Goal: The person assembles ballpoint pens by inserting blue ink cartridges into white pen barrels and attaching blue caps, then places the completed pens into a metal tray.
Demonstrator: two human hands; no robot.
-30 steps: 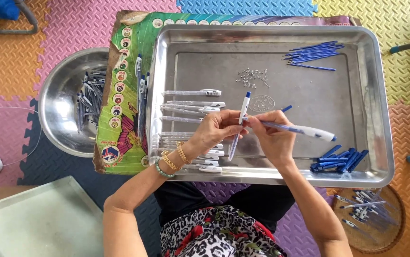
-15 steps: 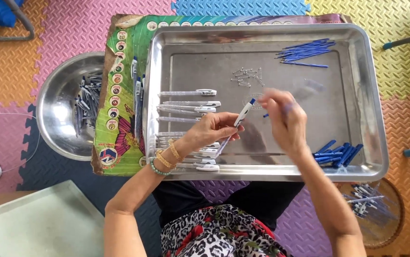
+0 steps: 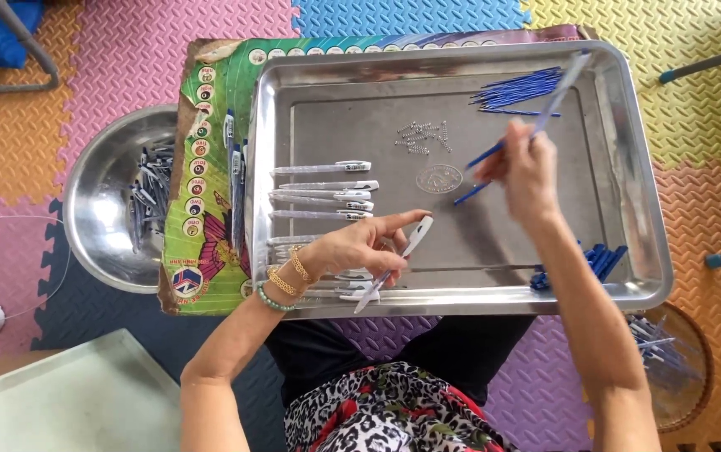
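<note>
Large rectangular steel tray [image 3: 628,167] holds row of white pen barrels [image 3: 323,191], heap of small metal springs [image 3: 423,136], bundle of thin blue refills [image 3: 518,88], blue caps [image 3: 582,264] at near right corner

Left hand [image 3: 360,249] closed on white pen barrel [image 3: 394,266] above tray's near edge

Right hand [image 3: 524,172] pinches blue refill [image 3: 482,173] over tray middle

Round steel bowl [image 3: 97,209] left holds grey pen parts [image 3: 147,197]

Green printed cardboard [image 3: 210,134] under tray, on multicoloured foam mat floor [image 3: 84,100]

Woven basket [image 3: 679,360] contents hard to make out; pale green tray [image 3: 59,402] cut off
</note>
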